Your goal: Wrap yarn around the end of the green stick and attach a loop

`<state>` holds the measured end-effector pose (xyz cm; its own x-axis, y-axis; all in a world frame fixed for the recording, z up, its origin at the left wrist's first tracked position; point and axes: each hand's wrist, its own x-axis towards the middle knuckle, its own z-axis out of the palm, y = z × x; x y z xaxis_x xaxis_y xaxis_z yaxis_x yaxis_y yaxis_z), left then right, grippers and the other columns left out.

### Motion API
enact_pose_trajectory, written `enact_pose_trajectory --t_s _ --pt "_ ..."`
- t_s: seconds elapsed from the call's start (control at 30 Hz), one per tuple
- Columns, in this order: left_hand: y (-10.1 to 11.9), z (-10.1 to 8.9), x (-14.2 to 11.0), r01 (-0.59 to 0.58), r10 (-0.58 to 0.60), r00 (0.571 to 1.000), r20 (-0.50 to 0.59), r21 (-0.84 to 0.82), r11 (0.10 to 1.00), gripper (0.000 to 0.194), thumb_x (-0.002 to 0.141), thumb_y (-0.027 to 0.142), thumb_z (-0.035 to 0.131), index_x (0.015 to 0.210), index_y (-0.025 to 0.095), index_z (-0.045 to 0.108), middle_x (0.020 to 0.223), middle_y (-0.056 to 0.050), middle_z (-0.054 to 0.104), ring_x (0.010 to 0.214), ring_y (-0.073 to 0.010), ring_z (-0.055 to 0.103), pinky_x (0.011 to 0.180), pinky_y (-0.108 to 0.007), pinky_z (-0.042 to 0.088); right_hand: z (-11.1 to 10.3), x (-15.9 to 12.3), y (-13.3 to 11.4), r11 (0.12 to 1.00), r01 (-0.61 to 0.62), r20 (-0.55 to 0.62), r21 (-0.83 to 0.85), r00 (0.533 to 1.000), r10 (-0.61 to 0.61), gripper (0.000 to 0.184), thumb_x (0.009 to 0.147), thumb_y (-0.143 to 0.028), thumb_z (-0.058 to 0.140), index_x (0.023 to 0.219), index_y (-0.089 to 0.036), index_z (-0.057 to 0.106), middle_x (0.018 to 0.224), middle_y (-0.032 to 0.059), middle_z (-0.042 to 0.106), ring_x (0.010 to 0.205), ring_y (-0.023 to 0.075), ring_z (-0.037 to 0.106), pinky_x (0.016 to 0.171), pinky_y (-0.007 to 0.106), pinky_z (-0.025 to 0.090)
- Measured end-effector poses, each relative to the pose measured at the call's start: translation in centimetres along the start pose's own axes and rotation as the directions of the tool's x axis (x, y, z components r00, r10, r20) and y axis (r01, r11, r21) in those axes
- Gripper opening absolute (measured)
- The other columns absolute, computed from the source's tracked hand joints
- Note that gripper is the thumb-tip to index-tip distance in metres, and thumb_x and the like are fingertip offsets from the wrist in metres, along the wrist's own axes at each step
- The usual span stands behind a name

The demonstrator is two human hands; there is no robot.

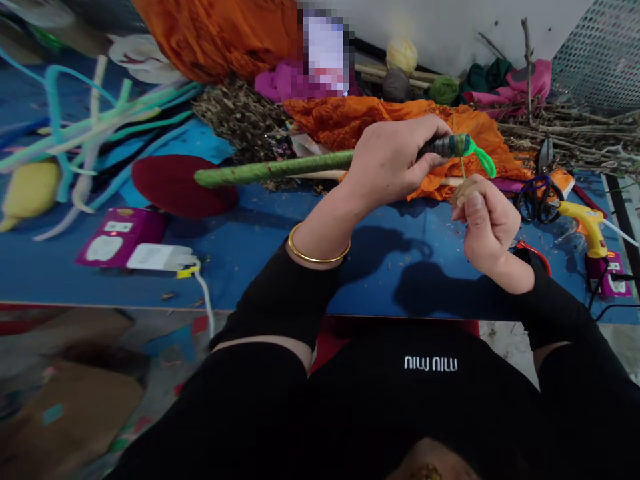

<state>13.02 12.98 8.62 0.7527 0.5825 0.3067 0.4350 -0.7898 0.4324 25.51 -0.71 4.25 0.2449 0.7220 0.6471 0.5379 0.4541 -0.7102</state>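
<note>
My left hand [387,157] is closed around a stick wrapped in green yarn [280,168], close to its right end. That end is wound with darker grey and teal yarn, and a bright green loop [483,159] sticks out of it. A dark red disc [173,185] sits at the stick's left end. Below the wound end, my right hand [487,223] is closed in a pinch. A thin olive strand [463,168] runs from the winding down to its fingers. What else those fingers may hold is hidden.
A yellow glue gun [585,223] and black-handled scissors [540,200] lie at the right. Orange cloth [340,117], dry twigs [595,133] and yarn balls [401,55] fill the back. At left are pipe-like coloured strips [95,143] and a purple socket box [120,233] with a white plug.
</note>
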Motion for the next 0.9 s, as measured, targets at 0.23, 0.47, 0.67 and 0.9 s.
enact_pose_trajectory --t_s 0.23,0.47,0.67,0.9 --pt "-0.3 0.2 0.1 -0.047 0.047 0.999 0.026 -0.003 0.999 0.035 0.098 0.028 0.058 0.13 0.021 0.069 0.122 -0.007 0.078 0.11 -0.0275 0.071 0.091 -0.041 0.053 0.3 0.3 0.4 0.951 0.276 0.201 -0.138 0.948 -0.245 0.039 0.109 -0.036 0.04 0.077 -0.022 0.055 0.071 0.0021 0.055 0.066 0.0144 0.053 0.066 0.031 0.046" --pt "-0.1 1.8 0.2 -0.092 0.094 0.995 0.018 -0.1 0.991 0.032 0.091 0.019 0.061 0.121 0.021 0.074 0.118 -0.006 0.08 0.104 -0.0248 0.071 0.086 -0.036 0.052 -1.5 1.9 -0.2 0.91 0.379 0.325 -0.169 0.893 -0.311 0.034 0.11 -0.033 0.04 0.086 -0.019 0.061 0.081 0.0038 0.061 0.08 0.0146 0.063 0.075 0.029 0.052" --pt "0.5 3.0 -0.2 -0.122 0.14 0.986 0.088 -0.183 0.975 0.02 0.094 0.022 0.062 0.106 0.022 0.078 0.097 -0.004 0.08 0.094 -0.0215 0.072 0.078 -0.029 0.049 -5.0 4.7 -1.1 0.923 0.339 0.328 -0.181 0.906 -0.268 0.024 0.107 -0.03 0.051 0.087 -0.024 0.065 0.085 0.0027 0.071 0.087 0.0159 0.073 0.076 0.029 0.057" --pt "-0.1 4.1 -0.4 -0.159 0.191 0.97 0.151 -0.2 0.967 0.023 0.092 0.027 0.064 0.111 0.023 0.077 0.094 -0.002 0.078 0.092 -0.0194 0.071 0.078 -0.026 0.048 -6.1 5.7 -0.5 0.925 0.297 0.421 -0.237 0.89 -0.177 0.025 0.106 -0.034 0.052 0.09 -0.027 0.069 0.09 0.0045 0.076 0.087 0.0166 0.074 0.073 0.031 0.055"
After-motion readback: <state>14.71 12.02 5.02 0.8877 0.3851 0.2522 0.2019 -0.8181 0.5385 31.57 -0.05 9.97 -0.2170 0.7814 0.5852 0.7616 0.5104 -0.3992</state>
